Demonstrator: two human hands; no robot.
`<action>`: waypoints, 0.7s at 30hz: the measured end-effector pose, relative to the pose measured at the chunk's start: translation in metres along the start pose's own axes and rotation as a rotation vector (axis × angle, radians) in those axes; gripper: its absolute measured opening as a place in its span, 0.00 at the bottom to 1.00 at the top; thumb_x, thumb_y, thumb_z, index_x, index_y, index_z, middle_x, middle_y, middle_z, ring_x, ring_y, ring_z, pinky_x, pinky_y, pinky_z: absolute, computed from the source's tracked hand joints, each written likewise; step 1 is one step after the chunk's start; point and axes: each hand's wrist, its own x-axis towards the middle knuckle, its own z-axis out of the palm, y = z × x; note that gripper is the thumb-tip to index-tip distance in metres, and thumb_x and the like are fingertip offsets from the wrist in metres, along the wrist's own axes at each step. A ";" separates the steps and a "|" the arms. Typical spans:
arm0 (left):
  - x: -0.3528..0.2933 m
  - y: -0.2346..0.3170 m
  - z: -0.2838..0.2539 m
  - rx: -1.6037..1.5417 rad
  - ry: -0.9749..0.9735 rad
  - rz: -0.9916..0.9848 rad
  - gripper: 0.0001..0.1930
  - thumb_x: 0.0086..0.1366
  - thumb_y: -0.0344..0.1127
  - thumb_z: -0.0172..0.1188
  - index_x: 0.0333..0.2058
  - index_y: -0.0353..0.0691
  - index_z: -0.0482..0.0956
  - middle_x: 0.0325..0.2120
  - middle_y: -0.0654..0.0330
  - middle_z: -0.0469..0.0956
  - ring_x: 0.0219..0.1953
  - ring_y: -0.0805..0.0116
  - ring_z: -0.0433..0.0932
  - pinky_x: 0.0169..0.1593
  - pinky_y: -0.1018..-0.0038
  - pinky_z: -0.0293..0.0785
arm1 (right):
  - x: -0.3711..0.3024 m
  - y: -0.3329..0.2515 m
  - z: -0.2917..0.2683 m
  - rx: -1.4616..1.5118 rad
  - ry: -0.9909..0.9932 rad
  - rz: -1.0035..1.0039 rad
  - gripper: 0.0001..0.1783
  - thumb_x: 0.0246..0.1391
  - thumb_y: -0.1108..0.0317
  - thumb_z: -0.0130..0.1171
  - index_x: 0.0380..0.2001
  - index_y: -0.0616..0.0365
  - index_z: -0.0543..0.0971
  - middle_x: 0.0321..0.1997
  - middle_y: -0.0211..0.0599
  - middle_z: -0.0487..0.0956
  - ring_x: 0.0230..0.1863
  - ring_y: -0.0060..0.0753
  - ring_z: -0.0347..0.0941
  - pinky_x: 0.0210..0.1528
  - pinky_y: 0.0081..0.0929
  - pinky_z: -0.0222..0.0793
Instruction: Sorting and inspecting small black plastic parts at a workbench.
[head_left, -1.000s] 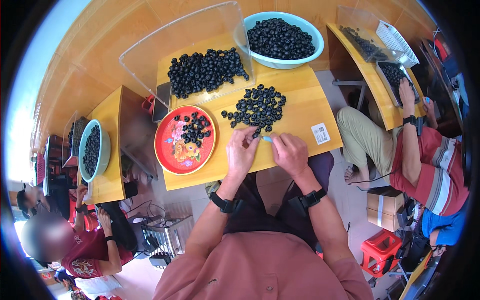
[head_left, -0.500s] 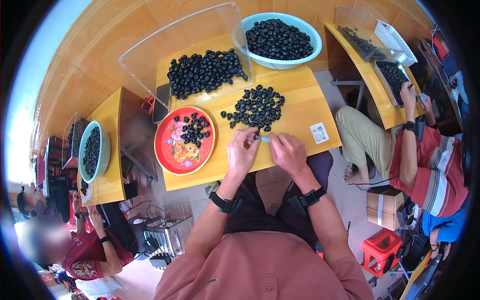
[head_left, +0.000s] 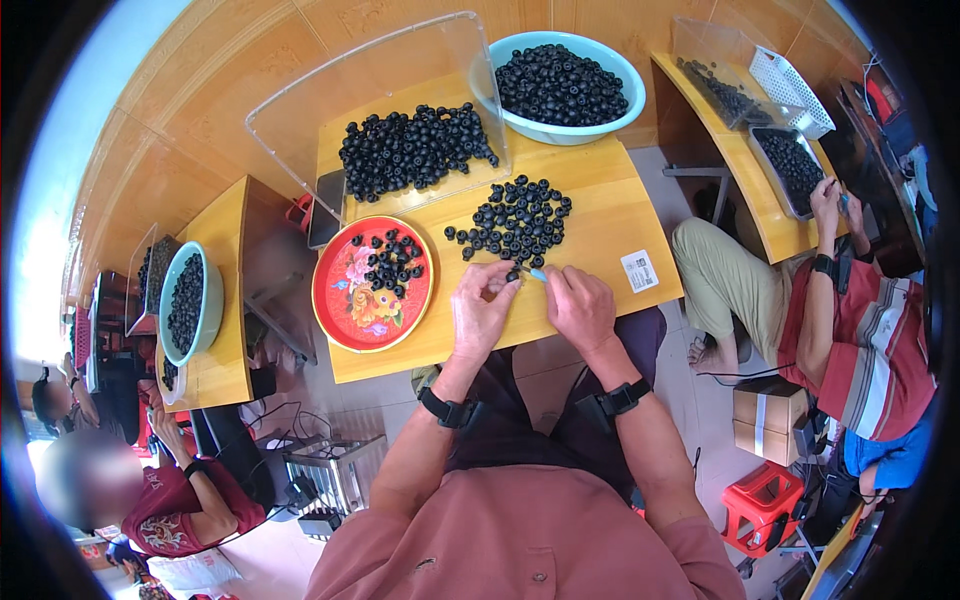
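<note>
Between the fingertips of my left hand (head_left: 480, 305), a round black bead (head_left: 513, 275) is pinched over the near part of the table. My right hand (head_left: 582, 310) grips a small tool with a light-blue handle (head_left: 538, 275); its thin tip meets the bead. Just beyond my hands lies a loose pile of black beads (head_left: 515, 220), many with a hole showing. Left of them, a red flowered tray (head_left: 335, 310) carries more black beads (head_left: 392, 268) in its upper right part.
A clear plastic bin (head_left: 300, 115) with many beads stands at the back, beside a heaped light-blue basin (head_left: 635, 95). A white label (head_left: 638, 270) sticks to the table (head_left: 610, 200). People work at tables on both sides; a red stool (head_left: 762, 500) stands lower right.
The tool's thin tip now shows at the bead, and my right hand has shifted slightly right. My left hand keeps its pinch. The whole view has moved slightly.
</note>
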 end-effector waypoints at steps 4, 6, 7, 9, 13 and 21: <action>0.000 0.005 -0.001 0.112 -0.016 0.063 0.10 0.60 0.26 0.73 0.41 0.37 0.87 0.34 0.58 0.80 0.29 0.70 0.80 0.35 0.74 0.77 | 0.001 0.000 -0.002 -0.016 0.003 -0.004 0.05 0.54 0.72 0.63 0.36 0.56 0.82 0.25 0.35 0.74 0.27 0.38 0.77 0.29 0.36 0.73; 0.000 0.004 -0.001 0.085 -0.014 0.073 0.10 0.60 0.25 0.73 0.41 0.37 0.87 0.34 0.58 0.80 0.29 0.70 0.80 0.34 0.74 0.77 | 0.001 -0.001 -0.002 -0.009 0.005 -0.001 0.05 0.54 0.72 0.63 0.36 0.56 0.82 0.25 0.35 0.74 0.27 0.38 0.77 0.29 0.36 0.73; 0.001 0.003 -0.001 0.057 -0.013 0.081 0.10 0.60 0.25 0.73 0.40 0.37 0.87 0.34 0.58 0.80 0.29 0.70 0.79 0.34 0.74 0.76 | 0.002 -0.001 -0.002 -0.008 0.006 0.000 0.05 0.54 0.72 0.63 0.36 0.56 0.82 0.25 0.34 0.74 0.27 0.38 0.77 0.29 0.36 0.73; 0.001 0.000 -0.002 0.058 -0.003 0.110 0.10 0.59 0.25 0.74 0.40 0.37 0.86 0.34 0.59 0.80 0.28 0.70 0.79 0.34 0.74 0.76 | 0.003 -0.002 -0.001 -0.003 0.007 -0.001 0.05 0.55 0.72 0.63 0.36 0.56 0.82 0.25 0.34 0.74 0.27 0.38 0.77 0.29 0.36 0.73; 0.001 0.006 -0.001 0.072 0.021 0.165 0.11 0.58 0.25 0.75 0.39 0.36 0.84 0.34 0.60 0.80 0.28 0.72 0.80 0.34 0.75 0.77 | 0.001 0.000 -0.001 0.013 0.024 0.000 0.05 0.55 0.72 0.63 0.37 0.56 0.81 0.25 0.34 0.75 0.27 0.38 0.77 0.29 0.36 0.73; 0.000 0.003 -0.001 0.057 0.012 -0.038 0.11 0.59 0.26 0.75 0.40 0.37 0.84 0.36 0.60 0.82 0.31 0.74 0.81 0.35 0.77 0.77 | 0.002 -0.001 -0.002 0.007 0.019 0.001 0.05 0.56 0.72 0.63 0.37 0.56 0.81 0.25 0.35 0.75 0.27 0.39 0.77 0.28 0.37 0.72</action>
